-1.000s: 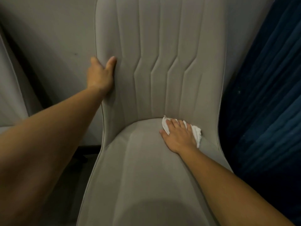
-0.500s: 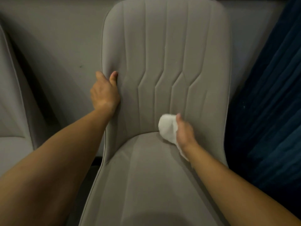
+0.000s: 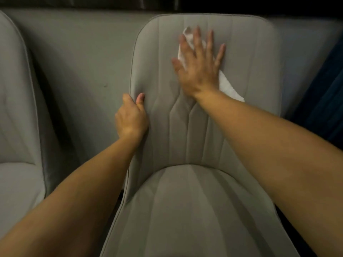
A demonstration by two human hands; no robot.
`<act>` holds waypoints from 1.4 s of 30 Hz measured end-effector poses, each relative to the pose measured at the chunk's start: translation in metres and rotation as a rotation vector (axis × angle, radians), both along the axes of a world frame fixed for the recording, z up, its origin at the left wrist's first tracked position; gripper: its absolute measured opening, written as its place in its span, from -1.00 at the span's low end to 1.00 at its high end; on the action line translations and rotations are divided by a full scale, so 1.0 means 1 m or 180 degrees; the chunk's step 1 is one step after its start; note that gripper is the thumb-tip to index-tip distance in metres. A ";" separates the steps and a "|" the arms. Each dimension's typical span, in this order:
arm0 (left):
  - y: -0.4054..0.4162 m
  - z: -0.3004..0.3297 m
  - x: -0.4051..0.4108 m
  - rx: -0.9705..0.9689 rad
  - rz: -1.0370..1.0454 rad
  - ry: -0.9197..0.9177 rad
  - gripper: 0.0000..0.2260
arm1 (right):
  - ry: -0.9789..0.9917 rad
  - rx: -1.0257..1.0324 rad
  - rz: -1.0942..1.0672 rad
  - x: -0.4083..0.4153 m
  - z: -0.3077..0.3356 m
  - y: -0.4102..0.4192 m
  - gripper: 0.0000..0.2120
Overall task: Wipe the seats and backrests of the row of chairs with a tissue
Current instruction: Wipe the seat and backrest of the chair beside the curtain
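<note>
Tissue (image 3: pixel 227 86) lies flat under the spread right hand (image 3: pixel 199 69) on the upper-centre backrest (image 3: pixel 250 58); left hand (image 3: pixel 130 120) grips its edge.

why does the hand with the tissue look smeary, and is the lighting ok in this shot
Head view: the right hand and the tissue are motion-blurred, while the left hand on the backrest edge is sharper. Head view: light is dim and warm, with deep shadow between the chairs and a wide-angle curve at the frame edges.
</note>
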State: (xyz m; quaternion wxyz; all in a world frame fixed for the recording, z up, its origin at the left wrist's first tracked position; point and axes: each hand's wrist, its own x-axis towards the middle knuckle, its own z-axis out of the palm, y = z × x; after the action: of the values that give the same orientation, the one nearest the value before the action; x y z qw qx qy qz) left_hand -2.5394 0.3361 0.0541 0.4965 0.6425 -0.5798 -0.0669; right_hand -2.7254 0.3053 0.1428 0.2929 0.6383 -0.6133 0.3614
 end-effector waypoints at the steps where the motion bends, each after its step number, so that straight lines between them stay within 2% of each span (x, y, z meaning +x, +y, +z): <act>1: 0.000 -0.001 0.000 -0.0017 -0.0001 0.0005 -0.63 | 0.0207 0.0125 -0.0061 0.004 -0.004 -0.003 -0.31; 3: -0.001 -0.001 0.001 -0.0049 -0.0007 -0.0012 -0.63 | 0.0417 0.0165 -0.0091 0.008 -0.009 -0.004 -0.29; 9: 0.001 -0.001 0.001 -0.0110 -0.0048 -0.0039 -0.65 | 0.1594 0.0419 0.0247 0.003 -0.040 -0.004 -0.28; 14: 0.000 -0.001 0.001 -0.0077 -0.0037 -0.0025 -0.65 | 0.2411 0.0502 0.0301 -0.019 -0.010 0.000 -0.34; 15: 0.000 -0.001 0.001 -0.0073 -0.0022 -0.0035 -0.65 | 0.2318 0.0495 0.0126 -0.022 0.006 -0.003 -0.34; 18: -0.002 -0.002 -0.001 -0.0065 -0.0020 -0.0056 -0.63 | 0.1424 0.0227 -0.0497 -0.031 0.064 -0.014 -0.32; 20: -0.002 -0.002 -0.002 -0.0044 -0.0017 -0.0075 -0.62 | 0.1209 0.0399 -0.0298 -0.025 0.090 -0.016 -0.32; 22: -0.002 -0.001 -0.001 -0.0042 -0.0027 -0.0070 -0.63 | 0.1432 0.0674 0.0104 -0.002 0.093 -0.018 -0.33; 25: -0.002 0.000 0.000 -0.0072 -0.0050 -0.0036 -0.66 | 0.1861 0.0726 0.0475 0.043 0.068 -0.022 -0.35; 28: -0.003 -0.003 0.000 -0.0127 -0.0063 -0.0068 -0.65 | 0.1833 0.0711 0.0594 0.055 0.055 -0.024 -0.39; 31: -0.004 -0.004 -0.001 -0.0123 -0.0067 -0.0065 -0.64 | 0.2290 0.0687 0.0623 0.040 0.062 -0.021 -0.39; 34: -0.004 -0.005 -0.001 -0.0125 -0.0022 -0.0057 -0.64 | 0.2312 0.0597 0.0244 0.003 0.061 -0.018 -0.38; 40: -0.002 -0.005 0.000 -0.0137 -0.0020 -0.0069 -0.64 | 0.1478 0.0618 -0.0559 -0.093 0.046 0.009 -0.33; 42: -0.002 -0.005 0.001 -0.0131 -0.0038 -0.0051 -0.65 | 0.1020 0.0567 -0.0893 -0.109 0.042 0.018 -0.29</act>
State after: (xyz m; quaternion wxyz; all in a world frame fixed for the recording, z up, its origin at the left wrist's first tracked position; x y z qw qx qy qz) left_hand -2.5386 0.3336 0.0492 0.5045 0.6292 -0.5889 -0.0529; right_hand -2.8343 0.3233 0.1845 0.3765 0.6194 -0.6712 0.1556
